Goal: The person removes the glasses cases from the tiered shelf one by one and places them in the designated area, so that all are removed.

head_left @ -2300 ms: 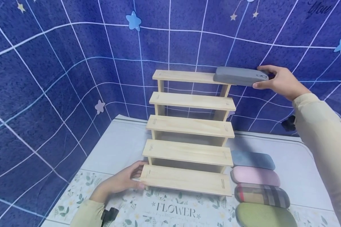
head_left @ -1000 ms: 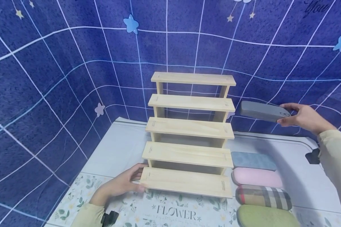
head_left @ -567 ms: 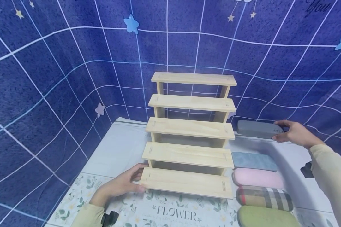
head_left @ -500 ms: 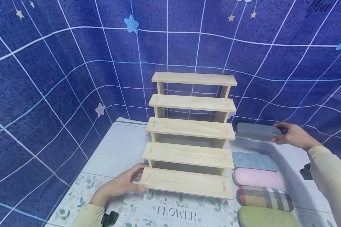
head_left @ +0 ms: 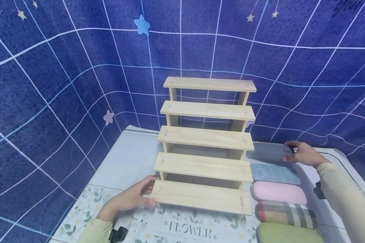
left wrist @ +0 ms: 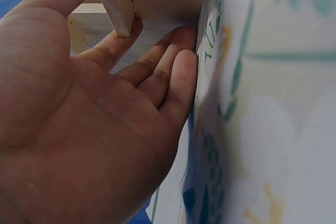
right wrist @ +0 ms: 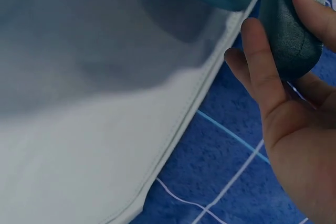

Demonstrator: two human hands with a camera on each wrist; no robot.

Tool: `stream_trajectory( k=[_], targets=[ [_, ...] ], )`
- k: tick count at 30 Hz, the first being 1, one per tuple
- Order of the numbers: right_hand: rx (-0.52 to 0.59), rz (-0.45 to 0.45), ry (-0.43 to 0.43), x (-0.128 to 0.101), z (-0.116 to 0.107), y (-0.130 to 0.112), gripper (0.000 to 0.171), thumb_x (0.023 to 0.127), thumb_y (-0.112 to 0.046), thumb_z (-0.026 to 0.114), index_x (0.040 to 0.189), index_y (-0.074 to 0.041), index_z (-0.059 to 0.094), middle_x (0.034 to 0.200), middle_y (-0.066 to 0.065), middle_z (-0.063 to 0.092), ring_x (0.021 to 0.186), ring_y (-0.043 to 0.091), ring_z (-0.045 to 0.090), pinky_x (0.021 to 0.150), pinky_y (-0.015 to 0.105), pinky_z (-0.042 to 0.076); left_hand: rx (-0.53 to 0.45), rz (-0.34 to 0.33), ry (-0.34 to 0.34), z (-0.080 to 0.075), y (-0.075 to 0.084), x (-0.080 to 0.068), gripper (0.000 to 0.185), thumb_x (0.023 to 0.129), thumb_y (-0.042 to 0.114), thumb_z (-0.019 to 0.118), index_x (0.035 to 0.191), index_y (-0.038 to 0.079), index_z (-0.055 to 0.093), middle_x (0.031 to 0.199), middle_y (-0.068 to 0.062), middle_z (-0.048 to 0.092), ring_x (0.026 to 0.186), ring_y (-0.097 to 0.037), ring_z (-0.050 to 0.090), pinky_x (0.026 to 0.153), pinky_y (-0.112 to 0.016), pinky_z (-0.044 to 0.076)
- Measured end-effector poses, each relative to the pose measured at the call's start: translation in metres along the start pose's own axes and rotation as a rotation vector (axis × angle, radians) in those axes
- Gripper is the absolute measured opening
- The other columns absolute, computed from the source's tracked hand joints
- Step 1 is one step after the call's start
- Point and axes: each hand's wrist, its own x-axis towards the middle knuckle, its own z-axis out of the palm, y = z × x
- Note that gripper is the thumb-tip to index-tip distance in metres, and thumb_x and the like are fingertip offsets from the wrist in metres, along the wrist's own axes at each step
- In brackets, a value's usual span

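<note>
My right hand (head_left: 305, 155) grips one end of a grey glasses case (head_left: 264, 152), with a small glasses drawing near that end. The case lies low over the back of the table, right of a wooden five-step-style display rack (head_left: 200, 197). In the right wrist view, thumb and fingers pinch the case (right wrist: 289, 35) from both sides. At the rack's lower left corner, my left hand (head_left: 130, 195) holds the bottom step, thumb at its front edge. The left wrist view shows the index finger against a wooden upright (left wrist: 116, 14), the other fingers by the tablecloth.
In front of the grey case lie a blue case (head_left: 275, 173), a pink case (head_left: 279, 192), a plaid case (head_left: 286, 214) and a green case (head_left: 289, 233), in a column. A blue starred curtain (head_left: 200, 50) hangs behind the white table cover (head_left: 127, 152).
My right hand has carried the grey glasses case from the rack's top step out to the right, then down to the table's back, behind the blue case. The left hand stays on the bottom step.
</note>
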Motion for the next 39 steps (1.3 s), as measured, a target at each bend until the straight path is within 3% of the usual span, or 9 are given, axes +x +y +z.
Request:
stream_trajectory(
  k=[5,12,18,23,27,30,32,36,39],
  targets=[
    [0.007,-0.008,-0.003,0.001,0.007,0.005,0.078,0.079,-0.018,0.084,0.134,0.02,0.044,0.109,0.033,0.065,0.088,0.026,0.066,0.078,0.039,0.055,-0.033,-0.003,-0.012,0.001,0.002,0.0,0.075,0.09,0.012,0.077,0.151,0.004,0.035,0.142,-0.017,0.052,0.131,-0.039,0.048,0.107,-0.032,0.042],
    [-0.019,-0.023,-0.023,0.0,0.012,0.01,0.078,0.078,-0.02,0.084,0.134,0.019,0.046,0.127,0.042,0.053,0.112,0.052,0.056,0.094,0.063,0.047,-0.052,-0.002,-0.016,0.002,0.004,0.001,0.075,0.089,0.011,0.078,0.15,0.002,0.035,0.141,-0.019,0.052,0.131,-0.042,0.046,0.107,-0.029,0.042],
    [-0.006,-0.054,-0.057,0.001,0.015,0.011,0.074,0.077,-0.013,0.082,0.134,0.019,0.048,0.131,0.04,0.052,0.116,0.05,0.054,0.096,0.059,0.046,-0.034,0.011,-0.017,0.002,0.004,0.002,0.075,0.089,0.01,0.078,0.15,0.003,0.035,0.141,-0.017,0.053,0.131,-0.04,0.047,0.108,-0.029,0.04],
    [-0.021,-0.081,-0.087,0.0,0.011,0.01,0.074,0.069,-0.007,0.081,0.131,0.018,0.051,0.132,0.041,0.051,0.117,0.052,0.053,0.098,0.061,0.045,-0.026,0.011,-0.014,0.001,0.0,0.003,0.075,0.089,0.009,0.077,0.15,0.003,0.035,0.14,-0.016,0.054,0.13,-0.037,0.049,0.108,-0.03,0.041],
    [-0.036,-0.073,-0.112,0.0,0.008,0.009,0.073,0.064,-0.003,0.076,0.129,0.018,0.052,0.129,0.039,0.053,0.11,0.043,0.057,0.092,0.048,0.05,-0.023,0.013,-0.014,0.001,-0.001,0.003,0.075,0.089,0.009,0.078,0.15,0.004,0.036,0.14,-0.016,0.054,0.13,-0.035,0.05,0.108,-0.03,0.041],
    [-0.021,-0.066,-0.133,0.0,0.008,0.009,0.067,0.064,0.0,0.069,0.127,0.018,0.054,0.12,0.033,0.06,0.098,0.032,0.058,0.078,0.035,0.052,-0.016,0.012,-0.013,0.001,-0.001,0.003,0.074,0.089,0.009,0.077,0.15,0.005,0.036,0.139,-0.015,0.055,0.13,-0.034,0.051,0.108,-0.03,0.041],
    [-0.015,-0.056,-0.147,0.0,0.008,0.007,0.062,0.068,-0.001,0.067,0.126,0.017,0.055,0.117,0.032,0.061,0.093,0.029,0.058,0.073,0.032,0.052,-0.009,0.013,-0.012,0.001,-0.001,0.003,0.074,0.089,0.008,0.077,0.15,0.005,0.036,0.139,-0.015,0.055,0.13,-0.033,0.051,0.108,-0.031,0.041],
    [-0.037,-0.055,-0.144,0.002,0.01,-0.005,0.054,0.084,-0.012,0.068,0.129,0.014,0.055,0.123,0.038,0.057,0.106,0.047,0.061,0.086,0.051,0.054,-0.011,0.006,-0.008,0.0,0.0,0.003,0.075,0.089,0.009,0.077,0.151,0.005,0.035,0.14,-0.015,0.054,0.13,-0.035,0.05,0.108,-0.032,0.041],
    [-0.064,-0.09,-0.138,0.006,0.015,-0.014,0.054,0.092,-0.022,0.069,0.133,0.011,0.055,0.132,0.041,0.051,0.122,0.059,0.048,0.098,0.067,0.043,-0.014,0.001,-0.004,0.0,0.0,0.003,0.076,0.089,0.009,0.077,0.152,0.005,0.034,0.141,-0.015,0.053,0.13,-0.034,0.05,0.108,-0.033,0.041]
  ],
)
